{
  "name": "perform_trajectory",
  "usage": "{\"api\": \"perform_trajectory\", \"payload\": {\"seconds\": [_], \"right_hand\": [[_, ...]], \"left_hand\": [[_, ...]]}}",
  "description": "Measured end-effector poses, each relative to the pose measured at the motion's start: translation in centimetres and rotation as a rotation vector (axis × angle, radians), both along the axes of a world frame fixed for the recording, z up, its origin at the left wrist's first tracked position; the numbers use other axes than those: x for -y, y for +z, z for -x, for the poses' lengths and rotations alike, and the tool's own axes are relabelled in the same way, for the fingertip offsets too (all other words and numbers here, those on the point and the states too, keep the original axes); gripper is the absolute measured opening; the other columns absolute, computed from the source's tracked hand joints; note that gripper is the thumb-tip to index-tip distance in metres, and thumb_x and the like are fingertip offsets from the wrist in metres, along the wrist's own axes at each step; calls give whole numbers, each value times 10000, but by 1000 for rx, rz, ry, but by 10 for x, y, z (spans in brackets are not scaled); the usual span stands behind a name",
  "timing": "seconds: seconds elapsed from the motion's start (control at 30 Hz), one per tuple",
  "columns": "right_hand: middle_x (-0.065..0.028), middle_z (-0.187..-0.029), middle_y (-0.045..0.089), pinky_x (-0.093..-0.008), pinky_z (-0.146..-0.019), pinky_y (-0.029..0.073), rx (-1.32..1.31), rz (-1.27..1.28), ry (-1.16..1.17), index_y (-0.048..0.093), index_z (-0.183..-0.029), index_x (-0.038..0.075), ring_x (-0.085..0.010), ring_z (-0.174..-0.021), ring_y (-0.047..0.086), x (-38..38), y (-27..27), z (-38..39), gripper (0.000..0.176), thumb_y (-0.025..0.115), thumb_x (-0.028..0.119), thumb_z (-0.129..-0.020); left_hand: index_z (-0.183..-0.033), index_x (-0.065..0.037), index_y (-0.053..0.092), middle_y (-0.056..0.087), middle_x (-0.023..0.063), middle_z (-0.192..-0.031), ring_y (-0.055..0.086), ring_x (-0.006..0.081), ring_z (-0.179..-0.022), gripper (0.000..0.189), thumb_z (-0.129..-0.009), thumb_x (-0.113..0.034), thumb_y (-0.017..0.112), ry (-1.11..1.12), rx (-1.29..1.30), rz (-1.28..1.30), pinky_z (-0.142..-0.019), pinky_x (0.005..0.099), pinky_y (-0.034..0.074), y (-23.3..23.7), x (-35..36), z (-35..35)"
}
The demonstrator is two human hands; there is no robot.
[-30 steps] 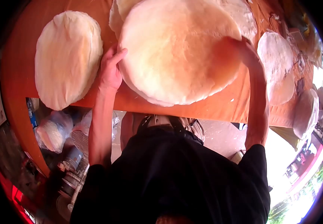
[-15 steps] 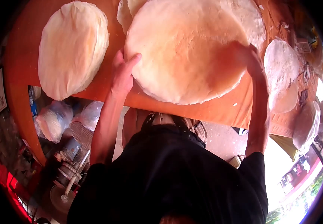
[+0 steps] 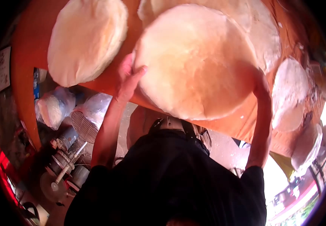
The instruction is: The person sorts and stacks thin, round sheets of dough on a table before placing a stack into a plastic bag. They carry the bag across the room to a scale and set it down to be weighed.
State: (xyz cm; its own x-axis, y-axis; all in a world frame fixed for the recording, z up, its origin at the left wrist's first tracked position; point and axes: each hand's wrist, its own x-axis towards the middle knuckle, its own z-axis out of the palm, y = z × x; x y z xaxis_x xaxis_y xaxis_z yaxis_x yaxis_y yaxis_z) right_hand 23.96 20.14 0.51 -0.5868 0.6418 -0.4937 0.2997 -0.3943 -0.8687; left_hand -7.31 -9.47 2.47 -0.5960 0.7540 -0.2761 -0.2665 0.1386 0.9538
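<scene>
A large round, pale cream sheet (image 3: 196,56), thick and soft-looking like a flatbread, lies tilted in front of me over the orange table. My left hand (image 3: 129,78) grips its left rim, thumb on top and the other fingers out of sight at the edge. At the right rim my right hand (image 3: 259,80) holds it too, its fingers blurring into the sheet's shaded surface. Behind it, more pale round sheets (image 3: 262,32) lie on the table. To the left sits a separate thick round piece (image 3: 85,41), apart from my left hand.
The orange tabletop (image 3: 242,124) has its front edge close to my body. Further pale pieces (image 3: 291,90) lie along the right side. Below the left edge are clear plastic bags (image 3: 59,107), a wire rack (image 3: 83,126) and a machine with a disc (image 3: 53,186).
The held sheet and both hands appear lower in view, and more of the sheets behind shows. The whole view has also shifted. Both hands keep their hold.
</scene>
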Motion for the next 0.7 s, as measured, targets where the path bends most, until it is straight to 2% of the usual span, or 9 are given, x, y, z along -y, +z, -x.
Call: {"api": "perform_trajectory", "payload": {"seconds": [0.03,0.1,0.13,0.23,0.33,0.43,0.53,0.63,0.7], "right_hand": [[-109,-1120,627,-308,-869,483,50,49,-84,544,-1192,-53,-192,-1004,605,6,12,6,351,521,148,-904],[-126,-1064,637,-335,-835,507,-71,161,-183,561,-1155,-34,-211,-960,619,-2,-5,-11,297,552,66,-875],[-128,-1047,641,-324,-817,513,24,48,-117,562,-1162,-24,-212,-931,626,-1,13,1,323,596,54,-850],[-98,-1003,647,-302,-789,501,177,-113,-193,576,-1151,-19,-197,-862,616,-2,55,13,376,675,84,-803],[-95,-1011,647,-304,-827,476,255,-396,-125,585,-1145,-16,-201,-890,606,-4,120,33,412,696,145,-782],[-115,-1062,634,-303,-855,472,135,-244,-154,542,-1220,-6,-207,-938,609,2,183,80,446,648,150,-816],[-123,-1101,625,-300,-879,468,-25,-223,-141,526,-1246,-7,-206,-975,608,8,201,136,438,608,151,-847],[-114,-1144,611,-296,-910,451,-159,-251,49,538,-1236,-25,-186,-1015,587,-1,185,207,405,573,156,-876],[-108,-1173,602,-293,-931,439,-302,-312,351,546,-1229,-37,-173,-1042,574,-14,157,266,388,549,160,-895]], "left_hand": [[-1266,18,442,569,92,-1172,539,156,-1065,531,-794,-76,665,13,14,-12,-929,315,442,-4,3,-1],[-1305,12,403,546,102,-1201,517,172,-1101,612,-774,-90,688,23,48,7,-954,332,427,-6,8,-2],[-1314,10,391,543,103,-1202,510,175,-1109,635,-766,-96,695,2,53,16,-963,339,420,-7,10,-1],[-1297,12,411,548,86,-1184,518,169,-1089,639,-732,-78,694,-1,149,-38,-954,334,422,-9,3,-2],[-1250,14,477,578,65,-1134,539,143,-1044,582,-711,-49,686,72,244,-139,-920,305,438,26,-9,7],[-1152,9,556,648,49,-1006,612,122,-873,452,-726,-51,695,104,284,-230,-805,278,503,74,-8,48],[-1135,8,566,655,71,-1011,629,148,-884,387,-762,-40,656,153,182,-264,-822,297,513,109,19,119],[-1206,20,546,643,102,-1095,627,180,-975,409,-809,-49,614,158,-10,-240,-878,304,501,149,58,194],[-1262,28,514,617,123,-1165,607,197,-1041,443,-832,-47,590,167,-49,-207,-921,307,483,159,87,245]]}}
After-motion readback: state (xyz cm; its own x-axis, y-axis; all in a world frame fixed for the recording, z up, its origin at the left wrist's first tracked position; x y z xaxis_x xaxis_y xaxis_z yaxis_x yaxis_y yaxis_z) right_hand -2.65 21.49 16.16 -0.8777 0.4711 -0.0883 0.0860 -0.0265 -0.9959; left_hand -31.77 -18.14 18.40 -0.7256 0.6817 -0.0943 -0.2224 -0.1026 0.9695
